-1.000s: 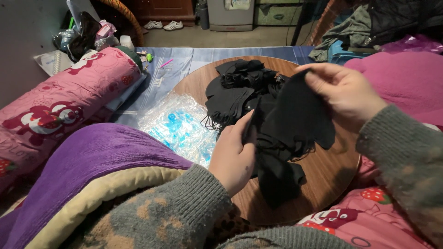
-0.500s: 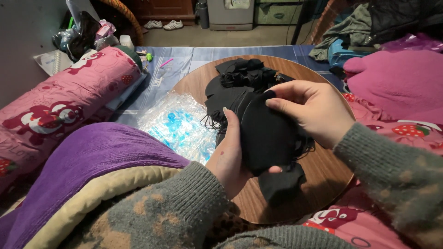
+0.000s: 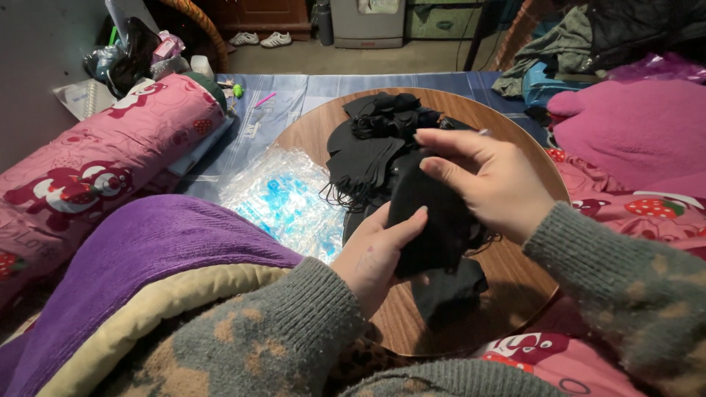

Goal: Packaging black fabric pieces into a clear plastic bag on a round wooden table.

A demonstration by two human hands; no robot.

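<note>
Over a round wooden table (image 3: 515,290) my two hands hold one black fabric piece (image 3: 426,220). My left hand (image 3: 375,254) grips it from below, thumb pressed on its front. From above, my right hand (image 3: 489,184) pinches its upper edge with fingers and thumb. A pile of similar black fabric pieces (image 3: 382,140) with thin loops lies on the table just beyond. Another black piece (image 3: 448,290) lies flat under my hands.
Clear plastic bags with blue print (image 3: 283,198) lie at the table's left edge. A purple blanket (image 3: 140,257) covers my lap. A pink patterned bolster (image 3: 110,162) lies at left, pink bedding (image 3: 632,132) at right. Shoes and clutter sit on the floor behind.
My right hand has come down and left from a raised spot, bringing the black piece against my left hand. The piece now looks folded narrower between both hands.
</note>
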